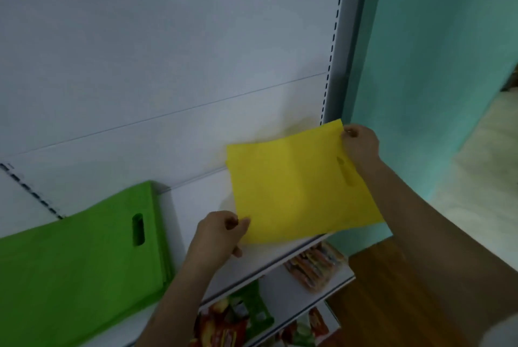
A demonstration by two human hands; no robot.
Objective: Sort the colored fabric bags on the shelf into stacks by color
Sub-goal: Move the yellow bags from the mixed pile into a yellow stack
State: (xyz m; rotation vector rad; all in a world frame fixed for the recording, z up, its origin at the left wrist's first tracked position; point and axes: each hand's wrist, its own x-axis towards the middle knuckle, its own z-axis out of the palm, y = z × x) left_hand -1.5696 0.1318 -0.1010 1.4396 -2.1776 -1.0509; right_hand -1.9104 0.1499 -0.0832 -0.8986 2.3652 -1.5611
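A flat yellow fabric bag (297, 184) with a cut-out handle hangs just above the right part of the white shelf (201, 206). My left hand (221, 231) pinches its near left corner. My right hand (360, 143) pinches its far right corner by the handle slot. A stack of green fabric bags (75, 257) lies flat on the left part of the same shelf, its handle slot facing up.
The white back panel (168, 52) and a slotted upright (333, 46) close the shelf at the rear and right. A teal wall (437, 66) stands to the right. Lower shelves hold colourful snack packets (316, 265). Brown floor (392, 290) lies below right.
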